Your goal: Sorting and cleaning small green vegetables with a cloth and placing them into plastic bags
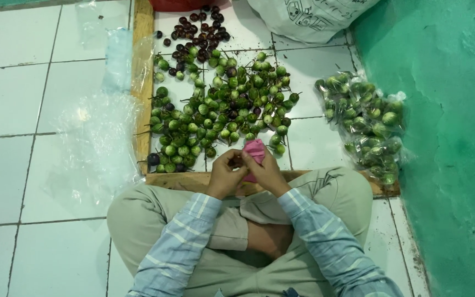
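I sit cross-legged on a white tiled floor. My left hand (pixel 225 175) and my right hand (pixel 266 171) meet just above my knees, both closed on a small pink object (pixel 255 152) that looks like a bundle of bands or a small bag. Right beyond my hands lies a large heap of small round green eggplants (pixel 221 110) with stems. A smaller cluster of dark purple ones (pixel 196 33) lies at the far end. What is pinched between my left fingers is too small to make out.
Wooden boards (pixel 142 82) frame the heap on the left and near side. Clear plastic bags (pixel 97 143) lie on the tiles to the left. Packed bags of green eggplants (pixel 369 126) sit by the green wall (pixel 452 137). A white sack (pixel 309 16) stands at the far end.
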